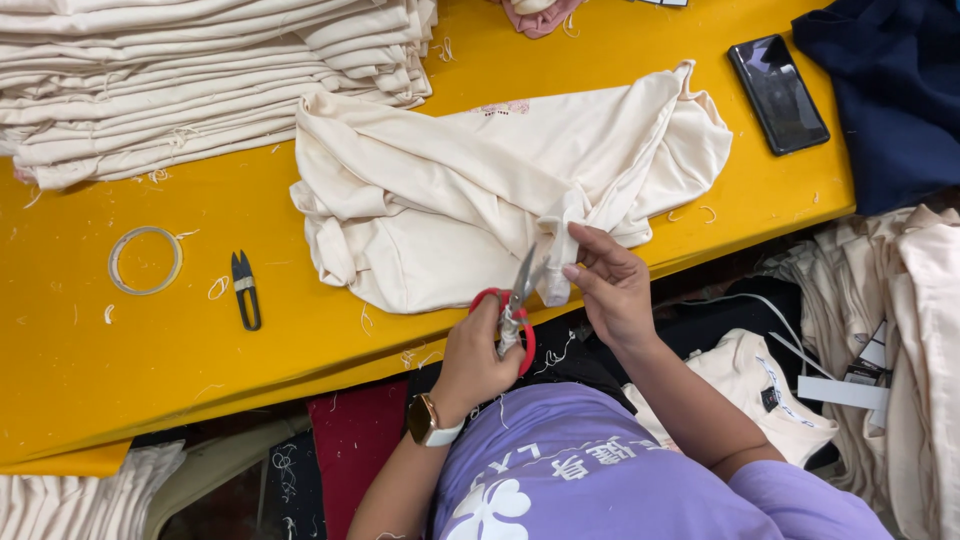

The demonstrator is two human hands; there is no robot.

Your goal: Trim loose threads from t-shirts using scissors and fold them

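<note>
the left hand [478, 352], nearest, gripped red-handled metal scissors [516, 305], blades open. the right hand [612, 285] pinched a fold of the soft, light cream cotton garment [470, 195] on the yellow table's [80, 370] near edge; it seemed best held by the hem.

A yellow counter [90, 380] carries a tall stack of folded cream cloth [200, 80], a crumpled cream garment [480, 190], a black phone [778, 94], small black snips [245, 290], a tape ring [145, 260], dark blue fabric [890, 90], and what may be pink cloth [540, 15].
</note>
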